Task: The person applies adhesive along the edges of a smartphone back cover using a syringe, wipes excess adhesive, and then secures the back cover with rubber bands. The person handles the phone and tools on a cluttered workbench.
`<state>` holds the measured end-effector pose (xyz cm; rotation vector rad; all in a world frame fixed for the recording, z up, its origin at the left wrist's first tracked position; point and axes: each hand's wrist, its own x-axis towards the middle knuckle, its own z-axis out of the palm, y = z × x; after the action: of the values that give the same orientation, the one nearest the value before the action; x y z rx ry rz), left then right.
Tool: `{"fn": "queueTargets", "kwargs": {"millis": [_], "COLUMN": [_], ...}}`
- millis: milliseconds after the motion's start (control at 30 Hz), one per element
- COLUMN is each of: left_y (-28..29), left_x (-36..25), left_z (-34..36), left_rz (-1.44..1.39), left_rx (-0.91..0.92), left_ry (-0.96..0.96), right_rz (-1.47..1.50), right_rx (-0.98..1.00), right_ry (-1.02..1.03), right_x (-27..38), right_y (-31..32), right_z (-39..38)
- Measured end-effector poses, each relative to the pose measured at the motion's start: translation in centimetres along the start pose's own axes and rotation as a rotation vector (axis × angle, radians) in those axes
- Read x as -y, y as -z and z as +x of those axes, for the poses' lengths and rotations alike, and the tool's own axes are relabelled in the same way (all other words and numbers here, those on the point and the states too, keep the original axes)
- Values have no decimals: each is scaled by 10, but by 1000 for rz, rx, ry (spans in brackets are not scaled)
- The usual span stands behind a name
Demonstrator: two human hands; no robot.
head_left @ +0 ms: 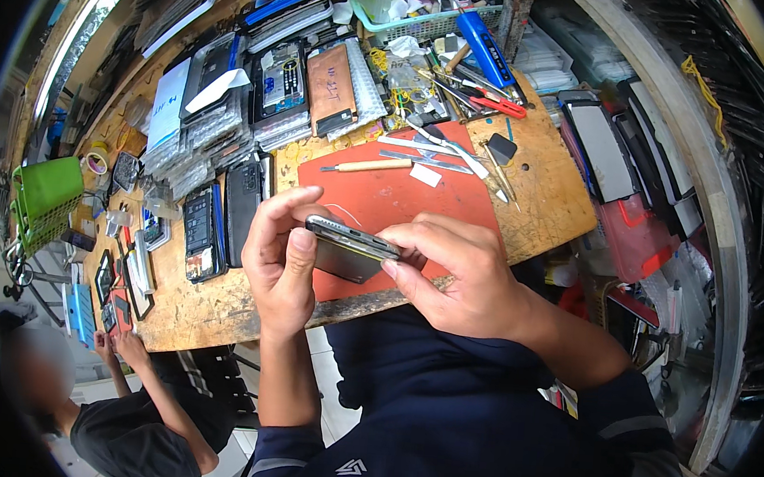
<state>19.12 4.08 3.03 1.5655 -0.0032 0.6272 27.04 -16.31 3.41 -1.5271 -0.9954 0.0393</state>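
A smartphone (351, 235) is held edge-on above the red mat (394, 191), its end with the port and speaker holes facing up. My left hand (281, 262) supports its left end, with the thumb upright beside the edge and the fingers curled behind. At the right end, the thumb and fingers of my right hand (464, 271) pinch the edge. A dark flat surface (345, 262) shows just below the phone's edge; I cannot tell if it is part of the phone. Behind the phone on the mat lie a wooden-handled blade (374, 165) and a small white card (424, 175).
Phones (203, 235) and stacked wrapped parts (204, 129) crowd the left of the wooden bench (544, 197). Tweezers, red-handled pliers (498, 105) and a blue tool (486, 49) lie at the back right. Another person's hands (126, 349) work at the lower left, near a green basket (46, 202).
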Motion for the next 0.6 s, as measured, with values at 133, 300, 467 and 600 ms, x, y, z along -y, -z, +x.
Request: {"fn": "queueTargets", "kwargs": {"millis": [133,300,467,600], "left_y": [-3,-4,-5,-11], "left_x": [-1,-1,-1,-1], "left_z": [0,-2,-5,-7], "left_rz": [103,138,153,69], "left_rx": [9,-17,40,8], "left_ry": [-84,-99,-123,-127], "right_rz": [-53,-197,-249,-257], "right_rx": [-30,-135,-143,-152], "right_ry": [27,135,232,276], "right_x": [4,4,5,6], "right_y": [-2,-1,-2,-6], "right_z": [0,3,2,3]}}
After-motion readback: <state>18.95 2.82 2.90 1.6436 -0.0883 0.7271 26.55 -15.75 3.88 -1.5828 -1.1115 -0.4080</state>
